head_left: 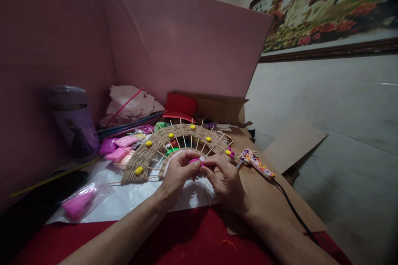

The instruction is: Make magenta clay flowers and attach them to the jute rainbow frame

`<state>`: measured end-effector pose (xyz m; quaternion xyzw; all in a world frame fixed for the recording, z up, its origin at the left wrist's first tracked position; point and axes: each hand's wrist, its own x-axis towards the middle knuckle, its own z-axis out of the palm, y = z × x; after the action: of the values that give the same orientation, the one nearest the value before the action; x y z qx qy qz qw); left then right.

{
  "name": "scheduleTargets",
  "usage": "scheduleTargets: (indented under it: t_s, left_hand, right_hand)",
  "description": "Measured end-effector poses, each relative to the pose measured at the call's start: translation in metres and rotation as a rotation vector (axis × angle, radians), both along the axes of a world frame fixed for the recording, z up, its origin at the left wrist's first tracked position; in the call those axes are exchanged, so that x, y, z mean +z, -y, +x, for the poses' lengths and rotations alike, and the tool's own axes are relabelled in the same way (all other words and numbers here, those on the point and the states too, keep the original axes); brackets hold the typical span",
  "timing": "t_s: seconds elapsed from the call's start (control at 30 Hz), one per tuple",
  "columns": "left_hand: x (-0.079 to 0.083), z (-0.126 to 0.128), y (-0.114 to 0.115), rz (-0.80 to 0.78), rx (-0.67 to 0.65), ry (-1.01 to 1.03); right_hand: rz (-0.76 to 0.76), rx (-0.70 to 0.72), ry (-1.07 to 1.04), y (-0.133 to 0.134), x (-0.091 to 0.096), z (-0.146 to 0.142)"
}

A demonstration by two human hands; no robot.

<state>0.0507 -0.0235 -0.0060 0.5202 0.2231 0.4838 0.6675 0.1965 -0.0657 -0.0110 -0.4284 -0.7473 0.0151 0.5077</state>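
Observation:
Between the fingertips of my left hand [183, 170] and my right hand [224, 179] is a small lump of magenta modelling clay [195, 160]. Both hands pinch it, and the fingers hide part of it. Just behind them lies a fan-shaped piece woven from brown twine [161, 136] over thin wooden sticks. Yellow clay dots [171, 135] are spaced along its band. At the band's right end, magenta petals [231, 154] sit beside one yellow dot.
A flower-patterned glue gun [256, 163] with a black cord rests on cardboard at the right. Clay packets [124, 145] are piled left, behind a bagged pink clay lump [79, 205]. A purple tumbler [74, 122] stands by the pink panel [186, 41].

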Motion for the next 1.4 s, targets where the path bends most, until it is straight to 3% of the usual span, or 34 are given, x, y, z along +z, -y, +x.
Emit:
scheduleTargets:
  t_s: [0.57, 0.8, 1.2, 1.4]
  left_hand:
    - [0.0023, -0.0003, 0.0006, 0.077, -0.065, -0.03]
    - [0.0009, 0.0008, 0.0012, 0.039, -0.013, -0.041]
    - [0.0004, 0.0005, 0.0002, -0.013, -0.082, -0.026]
    - [0.0003, 0.0008, -0.0016, -0.023, -0.029, -0.043]
  right_hand:
    - [-0.018, 0.02, 0.002, -0.0005, 0.0007, 0.0004]
    - [-0.057, 0.062, -0.032, -0.0007, -0.0013, 0.0027]
    - [-0.015, 0.057, -0.025, -0.0033, -0.0042, 0.0044]
    - [-0.054, 0.065, -0.007, -0.0021, -0.0023, 0.0041]
